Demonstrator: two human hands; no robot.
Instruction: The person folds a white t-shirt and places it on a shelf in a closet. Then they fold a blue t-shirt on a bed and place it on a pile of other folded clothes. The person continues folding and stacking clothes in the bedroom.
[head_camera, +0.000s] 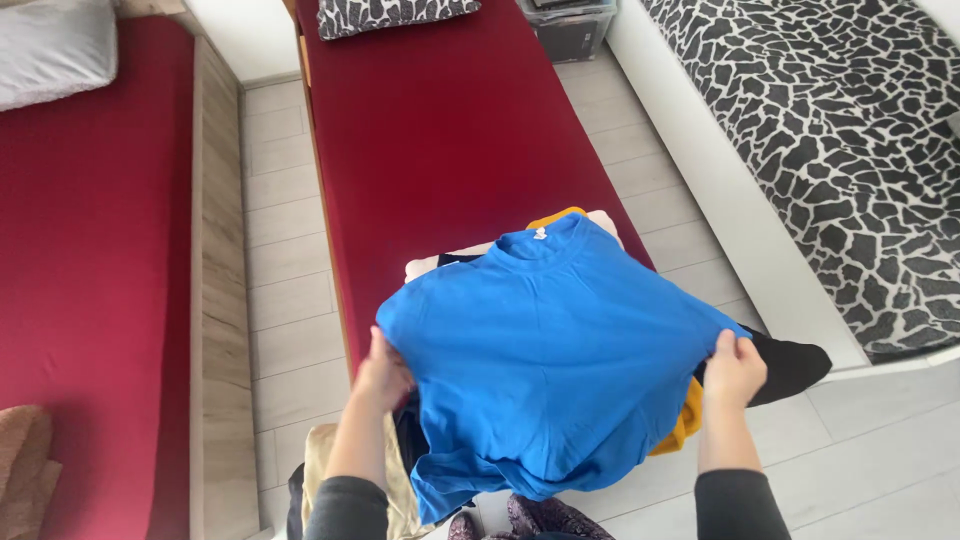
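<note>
While both hands hold the blue shirt (545, 350) spread over the bed's (450, 130) near end, left hand (380, 372) and right hand (735, 368) each have a closed grip on a side edge — above a clothes pile (590, 222). Folding looks just begun — next, likely laying it flat.

— Item: arms. What is the person wearing?
— Long sleeves in dark grey are covering both forearms, ending short of the wrists.
— The left hand (380, 375) and right hand (735, 368)?
— Both are showing bare: no gloves, rings or watch.
— Anything lower down?
— Patterned maroon fabric is showing at the bottom edge, between the sleeves.
</note>
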